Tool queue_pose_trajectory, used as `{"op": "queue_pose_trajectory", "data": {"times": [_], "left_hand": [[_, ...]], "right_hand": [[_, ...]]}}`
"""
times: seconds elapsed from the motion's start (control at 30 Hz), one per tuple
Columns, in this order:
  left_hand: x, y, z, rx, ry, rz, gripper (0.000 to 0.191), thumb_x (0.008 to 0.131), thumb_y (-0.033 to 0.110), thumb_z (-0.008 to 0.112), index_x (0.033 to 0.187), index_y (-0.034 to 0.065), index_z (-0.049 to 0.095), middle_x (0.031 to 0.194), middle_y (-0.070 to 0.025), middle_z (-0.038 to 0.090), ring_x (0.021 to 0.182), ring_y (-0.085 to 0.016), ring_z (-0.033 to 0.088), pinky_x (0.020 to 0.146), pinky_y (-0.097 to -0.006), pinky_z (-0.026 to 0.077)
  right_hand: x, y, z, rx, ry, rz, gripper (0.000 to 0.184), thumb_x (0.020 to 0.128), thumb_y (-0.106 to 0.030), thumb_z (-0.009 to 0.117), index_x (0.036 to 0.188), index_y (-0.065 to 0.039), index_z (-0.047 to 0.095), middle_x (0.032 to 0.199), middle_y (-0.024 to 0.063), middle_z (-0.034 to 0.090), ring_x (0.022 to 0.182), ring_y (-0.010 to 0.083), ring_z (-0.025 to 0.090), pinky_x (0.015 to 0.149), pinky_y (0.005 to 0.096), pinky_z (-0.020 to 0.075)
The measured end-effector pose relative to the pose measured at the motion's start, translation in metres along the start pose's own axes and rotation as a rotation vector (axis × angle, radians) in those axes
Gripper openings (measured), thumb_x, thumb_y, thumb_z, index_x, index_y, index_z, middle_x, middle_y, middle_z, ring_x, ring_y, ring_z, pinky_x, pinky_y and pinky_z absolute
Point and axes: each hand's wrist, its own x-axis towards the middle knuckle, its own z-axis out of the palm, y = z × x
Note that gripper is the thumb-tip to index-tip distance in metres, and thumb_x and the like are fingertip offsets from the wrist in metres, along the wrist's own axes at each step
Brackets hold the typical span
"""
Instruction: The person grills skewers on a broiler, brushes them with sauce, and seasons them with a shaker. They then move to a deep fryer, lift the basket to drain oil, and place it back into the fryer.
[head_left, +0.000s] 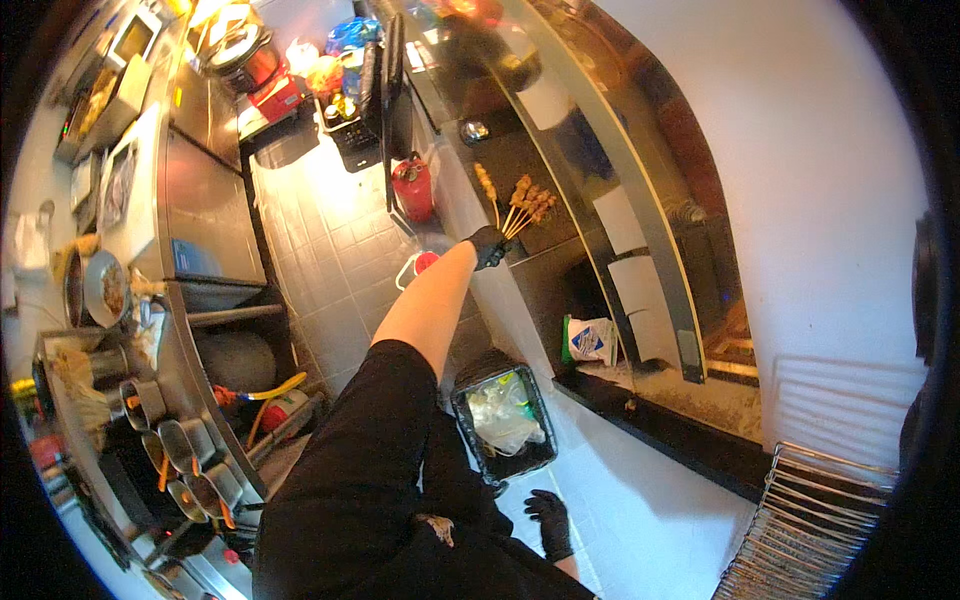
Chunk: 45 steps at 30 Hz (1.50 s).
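My left hand (489, 247), in a black glove, reaches forward and holds the bare stick ends of several meat skewers (529, 201). The browned meat fans out past the fist, over a dark ledge beside the glass display case. One skewer (485, 181) stands apart from the cluster, its stick running down towards the same hand. Low in the view, near my body, hangs my right hand (550, 521), also black-gloved, with fingers spread and nothing in it. It is just below a lined waste bin (504, 424).
A fire extinguisher (412, 187) stands on the tiled floor. On the left runs a steel counter (214, 202) with metal containers (180, 442). A white bag (591, 339) lies on the right ledge; a wire rack (814, 517) is at lower right.
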Motion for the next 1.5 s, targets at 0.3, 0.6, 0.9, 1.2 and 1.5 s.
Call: {"op": "queue_pose_trajectory", "data": {"times": [0.3,0.6,0.9,1.2,1.5], "left_hand": [[0.007,-0.034,0.020,0.609,0.541,0.391,0.014,0.083,0.012,0.051,0.085,0.0001,0.059,0.073,-0.0210,0.061,0.071,-0.033,0.062,0.063,-0.0428,0.047],[0.080,-0.001,-0.039,0.945,-0.061,0.153,0.024,0.089,0.024,0.055,0.072,0.0077,0.060,0.057,-0.0084,0.054,0.044,-0.020,0.047,0.044,-0.0386,0.038],[-0.113,-0.082,-0.036,0.827,0.731,0.117,0.054,0.083,0.045,0.060,0.113,0.0003,0.063,0.109,-0.0216,0.065,0.100,-0.036,0.064,0.087,-0.0451,0.051],[-0.599,-0.500,0.018,0.562,0.913,-0.513,0.024,0.082,0.021,0.057,0.095,0.0070,0.071,0.108,-0.0216,0.067,0.097,-0.034,0.066,0.081,-0.0446,0.053],[-0.816,-0.670,0.229,-0.218,1.698,-0.171,0.019,0.087,0.021,0.060,0.099,0.0099,0.069,0.088,-0.0188,0.069,0.080,-0.034,0.067,0.073,-0.0401,0.052]], "right_hand": [[0.006,-0.026,0.047,-0.154,-0.193,-0.025,0.029,0.097,-0.018,0.052,0.118,0.000,0.059,0.101,0.0114,0.068,0.087,0.0202,0.066,0.074,0.0313,0.0513],[0.017,-0.036,0.027,-0.126,-0.101,-0.006,0.026,0.093,-0.009,0.051,0.117,0.001,0.059,0.099,0.0122,0.068,0.080,0.0194,0.066,0.066,0.0284,0.0505],[0.048,-0.039,0.037,-0.343,-0.215,-0.108,0.030,0.093,-0.027,0.056,0.108,-0.003,0.064,0.093,0.0057,0.067,0.077,0.0160,0.062,0.069,0.0305,0.0476],[0.062,-0.017,0.171,-0.687,-0.842,-0.510,0.024,0.087,-0.007,0.058,0.109,-0.001,0.063,0.094,0.0066,0.062,0.084,0.0156,0.058,0.072,0.0274,0.0484],[-0.105,0.224,0.394,-1.295,-1.442,-1.064,0.030,0.085,-0.022,0.063,0.108,-0.003,0.063,0.107,0.0205,0.065,0.100,0.0374,0.061,0.086,0.0434,0.0493]]}}
